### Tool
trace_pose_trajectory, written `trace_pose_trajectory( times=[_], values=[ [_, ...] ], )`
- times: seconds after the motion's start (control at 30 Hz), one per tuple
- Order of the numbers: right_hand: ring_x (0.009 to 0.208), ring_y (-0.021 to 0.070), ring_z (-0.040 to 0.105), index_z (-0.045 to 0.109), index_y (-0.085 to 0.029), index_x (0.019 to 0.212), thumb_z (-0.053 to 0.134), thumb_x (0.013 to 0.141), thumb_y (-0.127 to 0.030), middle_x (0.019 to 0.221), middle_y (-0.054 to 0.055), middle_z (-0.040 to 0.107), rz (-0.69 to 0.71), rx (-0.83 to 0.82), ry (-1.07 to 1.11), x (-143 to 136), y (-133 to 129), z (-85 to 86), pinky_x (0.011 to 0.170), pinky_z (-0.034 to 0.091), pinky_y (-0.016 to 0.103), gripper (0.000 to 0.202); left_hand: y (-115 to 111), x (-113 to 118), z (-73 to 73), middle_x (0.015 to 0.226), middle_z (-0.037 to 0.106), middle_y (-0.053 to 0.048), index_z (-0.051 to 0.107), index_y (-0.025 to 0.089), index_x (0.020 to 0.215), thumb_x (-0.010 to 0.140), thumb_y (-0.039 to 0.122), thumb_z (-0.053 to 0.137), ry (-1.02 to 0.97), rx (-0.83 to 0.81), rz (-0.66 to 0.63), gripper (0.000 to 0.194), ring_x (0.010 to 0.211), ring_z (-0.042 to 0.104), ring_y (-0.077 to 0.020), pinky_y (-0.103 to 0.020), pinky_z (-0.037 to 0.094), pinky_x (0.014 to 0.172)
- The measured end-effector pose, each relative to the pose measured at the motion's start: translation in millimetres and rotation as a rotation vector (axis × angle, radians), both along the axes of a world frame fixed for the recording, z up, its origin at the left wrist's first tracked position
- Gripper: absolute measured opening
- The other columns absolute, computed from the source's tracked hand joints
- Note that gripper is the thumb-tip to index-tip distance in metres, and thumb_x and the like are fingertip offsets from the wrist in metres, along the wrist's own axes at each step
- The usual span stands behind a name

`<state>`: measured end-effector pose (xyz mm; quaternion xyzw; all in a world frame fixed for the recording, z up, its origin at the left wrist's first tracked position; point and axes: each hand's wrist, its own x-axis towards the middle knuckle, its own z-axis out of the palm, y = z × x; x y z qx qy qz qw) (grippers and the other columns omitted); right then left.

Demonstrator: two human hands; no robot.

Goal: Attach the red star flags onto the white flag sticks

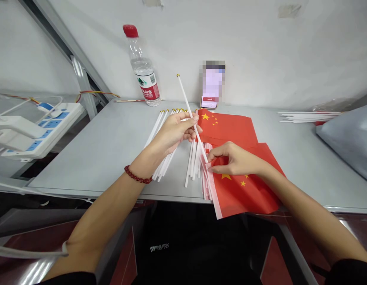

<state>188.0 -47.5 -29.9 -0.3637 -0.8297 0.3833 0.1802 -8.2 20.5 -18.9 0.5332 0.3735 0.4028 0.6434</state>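
Between thumb and fingers, my left hand pinches a white flagpole with a gold ball tip, held slanted. Its lower end meets the top corner of the white sleeve on a red flag with yellow stars. My right hand is closed on that corner, thumb and fingers pinching it. Under this flag lies a stack of similar flags, partly hidden. Another pile of red flags sits just behind, some with poles along their left edge. Loose white poles lie beneath and beside my left hand.
A water bottle and a phone stand against the wall at the back. A power strip is at the left. More white poles and a grey bag lie at the right of the grey table.
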Motion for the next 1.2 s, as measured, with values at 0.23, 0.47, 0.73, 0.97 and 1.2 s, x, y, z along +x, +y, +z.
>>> trace_pose_trajectory(
  times=[0.23, 0.47, 0.73, 0.97, 1.2],
  values=[
    [0.058, 0.0096, 0.052, 0.065, -0.015, 0.077, 0.057, 0.084, -0.026, 0.069, 0.001, 0.064, 0.014, -0.005, 0.000, -0.3, -1.0, 1.3, 0.056, 0.040, 0.024, 0.014, 0.3, 2.0, -3.9, 0.067, 0.067, -0.003, 0.058, 0.015, 0.088, 0.085, 0.024, 0.065, 0.053, 0.000, 0.001, 0.012, 0.046, 0.055, -0.0057, -0.017, 0.044, 0.045],
    [0.057, 0.0094, 0.050, 0.064, -0.016, 0.076, 0.058, 0.084, -0.023, 0.067, 0.000, 0.062, 0.020, 0.023, -0.008, -1.0, -1.1, 1.6, 0.057, 0.038, 0.024, 0.013, 0.8, 2.4, -4.7, 0.068, 0.068, -0.004, 0.058, 0.014, 0.088, 0.086, 0.024, 0.064, 0.079, 0.026, 0.016, 0.012, 0.046, 0.055, -0.0062, -0.017, 0.043, 0.045],
    [0.054, 0.0084, 0.044, 0.062, -0.015, 0.074, 0.056, 0.087, -0.026, 0.062, -0.002, 0.056, 0.022, 0.014, -0.003, -0.6, -1.0, 1.3, 0.054, 0.034, 0.023, 0.018, -2.8, 5.3, -2.2, 0.067, 0.068, -0.004, 0.057, 0.014, 0.085, 0.087, 0.022, 0.062, 0.129, 0.060, 0.063, 0.009, 0.045, 0.055, -0.0059, -0.017, 0.042, 0.043],
    [0.052, 0.0079, 0.036, 0.059, -0.016, 0.070, 0.053, 0.091, -0.026, 0.057, -0.004, 0.046, 0.042, 0.028, 0.047, -1.2, 0.4, 1.2, 0.056, 0.033, 0.023, 0.024, -3.7, 6.6, -2.4, 0.066, 0.068, -0.005, 0.058, 0.013, 0.087, 0.087, 0.022, 0.062, 0.143, 0.064, 0.095, 0.010, 0.043, 0.056, -0.0066, -0.018, 0.043, 0.043],
    [0.052, 0.0079, 0.037, 0.061, -0.016, 0.072, 0.053, 0.090, -0.025, 0.058, -0.004, 0.049, 0.029, 0.010, 0.048, -2.4, -0.7, 2.5, 0.056, 0.033, 0.023, 0.022, -3.8, 8.2, -3.1, 0.059, 0.066, -0.004, 0.055, 0.014, 0.077, 0.084, 0.024, 0.066, 0.177, 0.035, 0.156, 0.017, 0.040, 0.055, -0.0073, -0.018, 0.044, 0.041]
  ],
)
